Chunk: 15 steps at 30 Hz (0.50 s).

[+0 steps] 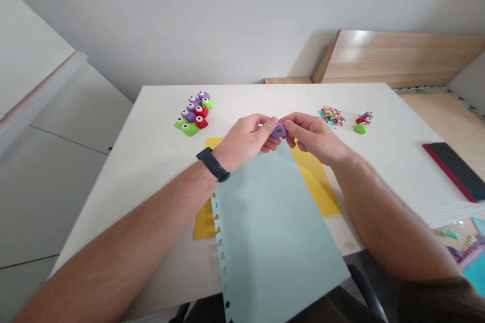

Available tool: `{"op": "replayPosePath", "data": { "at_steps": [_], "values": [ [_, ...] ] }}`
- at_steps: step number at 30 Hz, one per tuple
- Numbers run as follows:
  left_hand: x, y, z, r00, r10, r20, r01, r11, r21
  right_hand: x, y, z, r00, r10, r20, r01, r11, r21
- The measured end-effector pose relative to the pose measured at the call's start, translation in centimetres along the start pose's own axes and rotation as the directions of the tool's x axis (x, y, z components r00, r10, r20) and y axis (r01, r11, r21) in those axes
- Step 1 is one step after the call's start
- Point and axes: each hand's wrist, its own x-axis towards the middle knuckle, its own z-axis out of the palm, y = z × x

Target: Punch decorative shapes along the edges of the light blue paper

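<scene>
A small purple piece (pixel 279 131) with a dark spot in its middle is held up between both hands, above the top of a pale blue sheet (pixel 273 212). My left hand (pixel 248 136) pinches its left side between thumb and fingers; a dark watch band circles that wrist. From the other side, my right hand (pixel 310 133) grips the same piece with thumb and index finger. Beneath the blue sheet lies yellow paper (pixel 316 181). The blue sheet has a row of punched holes on its left edge and hangs over the table's front.
Several purple, red and green pieces with eyes (pixel 194 113) sit at the table's back left. Colourful bits (pixel 332 116) are heaped right of my right hand, beside a few more eyed pieces (pixel 362 122). A dark, red-edged flat object (pixel 456 169) lies at the right edge.
</scene>
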Motion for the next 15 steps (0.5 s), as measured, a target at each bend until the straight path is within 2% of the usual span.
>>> {"op": "replayPosePath", "data": {
  "at_steps": [4, 7, 9, 11, 13, 15],
  "values": [
    [0.0, 0.1, 0.1, 0.999, 0.022, 0.027, -0.022, 1.000, -0.005, 0.0, -0.2, -0.2, 1.000, 0.021, -0.010, -0.021, 0.997, 0.071],
    [0.2, 0.0, 0.0, 0.999, 0.043, -0.012, -0.043, 0.998, 0.047, 0.0, -0.2, -0.3, 0.991, -0.037, -0.130, 0.043, 0.998, 0.042],
    [0.4, -0.1, -0.2, 0.994, 0.072, -0.076, -0.065, 0.994, 0.090, 0.0, -0.2, -0.5, 0.955, -0.114, -0.273, 0.101, 0.993, -0.062],
    [0.6, -0.2, -0.4, 0.987, 0.098, -0.131, -0.083, 0.990, 0.115, 0.0, -0.2, -0.8, 0.920, -0.179, -0.347, 0.096, 0.965, -0.245],
    [0.8, -0.3, -0.5, 0.977, 0.121, -0.174, -0.100, 0.987, 0.123, -0.2, -0.2, -1.0, 0.905, -0.222, -0.363, 0.057, 0.909, -0.413],
    [0.8, -0.4, -0.6, 0.967, 0.145, -0.210, -0.119, 0.984, 0.130, -0.3, -0.1, -1.2, 0.921, -0.230, -0.313, 0.039, 0.856, -0.515]
  ]
}}
